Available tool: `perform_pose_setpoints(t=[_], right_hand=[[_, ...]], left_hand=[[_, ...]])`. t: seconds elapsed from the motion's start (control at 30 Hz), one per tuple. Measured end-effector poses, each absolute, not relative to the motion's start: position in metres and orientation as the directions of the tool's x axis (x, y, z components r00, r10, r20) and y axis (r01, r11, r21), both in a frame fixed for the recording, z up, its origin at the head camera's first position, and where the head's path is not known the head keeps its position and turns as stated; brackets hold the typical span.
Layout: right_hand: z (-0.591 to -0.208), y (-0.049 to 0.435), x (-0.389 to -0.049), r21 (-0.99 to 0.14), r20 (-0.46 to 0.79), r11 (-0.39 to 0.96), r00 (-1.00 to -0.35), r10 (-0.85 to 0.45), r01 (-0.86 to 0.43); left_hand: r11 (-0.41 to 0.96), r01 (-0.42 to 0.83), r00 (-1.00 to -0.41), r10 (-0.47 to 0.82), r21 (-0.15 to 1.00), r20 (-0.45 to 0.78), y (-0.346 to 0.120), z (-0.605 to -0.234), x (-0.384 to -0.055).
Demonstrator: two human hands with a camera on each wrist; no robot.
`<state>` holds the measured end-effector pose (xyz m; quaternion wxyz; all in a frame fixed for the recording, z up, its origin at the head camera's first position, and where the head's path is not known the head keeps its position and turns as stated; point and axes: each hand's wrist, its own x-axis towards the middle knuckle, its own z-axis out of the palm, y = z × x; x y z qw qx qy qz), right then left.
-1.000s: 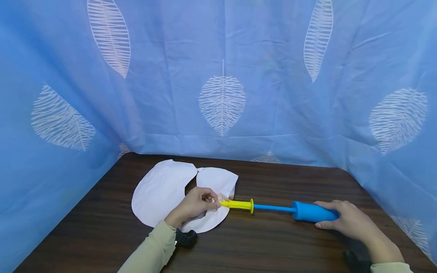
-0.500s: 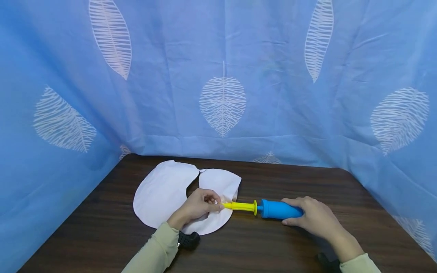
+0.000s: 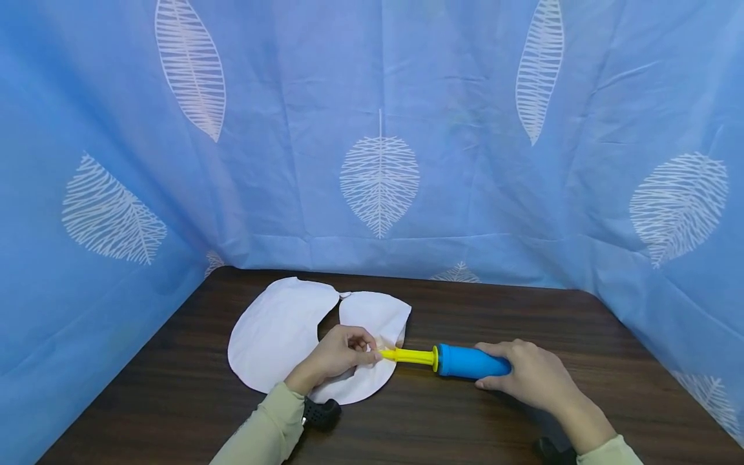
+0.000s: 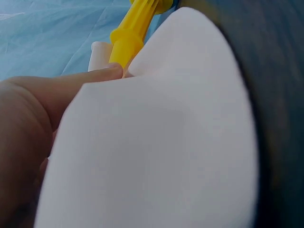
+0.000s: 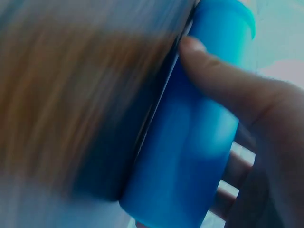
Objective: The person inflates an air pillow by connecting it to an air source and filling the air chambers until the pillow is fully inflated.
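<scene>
A flat white neck pillow [image 3: 273, 336], U-shaped and limp, lies on the table's left half. My left hand [image 3: 337, 355] pinches its valve, where the yellow nozzle of a hand pump [image 3: 409, 356] enters. In the left wrist view the thumb presses by the tapered yellow nozzle [image 4: 127, 45], and white fabric [image 4: 156, 142] hides most of the fingers. My right hand [image 3: 531, 374] grips the blue barrel [image 3: 471, 361] of the pump, thumb along one side and fingers round the other. The barrel is pushed up against the yellow flange, so the blue rod is hidden.
The dark wood-grain table [image 3: 442, 426] carries everything. A blue curtain [image 3: 465, 194] with white leaf prints hangs behind it and along both sides. Black wrist straps sit below both hands.
My right hand has slid the blue barrel left, from a long exposed rod to flush with the yellow flange. My left hand keeps its pinch at the valve.
</scene>
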<state>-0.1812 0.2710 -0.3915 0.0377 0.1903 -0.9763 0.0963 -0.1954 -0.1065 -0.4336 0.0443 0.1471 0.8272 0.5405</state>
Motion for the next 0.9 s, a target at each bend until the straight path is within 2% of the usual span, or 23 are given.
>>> perform_pose_setpoints(t=[0.17,0.4,0.5,0.7,0.9], right_hand=[[-0.386,0.297,-0.187,-0.175,0.041,0.932,-0.948,-0.317,-0.319],[-0.383,0.351,-0.194,-0.29,-0.085,0.932,-0.964,-0.251,-0.217],[-0.383,0.37,-0.194,-0.304,-0.123,0.936,-0.967,-0.222,-0.176],[-0.385,0.398,-0.194,-0.338,-0.146,0.934,-0.974,-0.175,-0.117],[-0.386,0.401,-0.194,-0.373,-0.151,0.92,-0.972,-0.183,-0.115]], left_hand=[[0.371,0.2,-0.954,0.284,0.907,0.094,-0.107,-0.434,-0.195],[0.355,0.189,-0.955,0.282,0.916,0.088,-0.109,-0.434,-0.192],[0.351,0.197,-0.951,0.295,0.915,0.091,-0.109,-0.434,-0.192],[0.343,0.213,-0.941,0.322,0.915,0.099,-0.108,-0.433,-0.191],[0.347,0.215,-0.942,0.321,0.913,0.1,-0.107,-0.432,-0.193]])
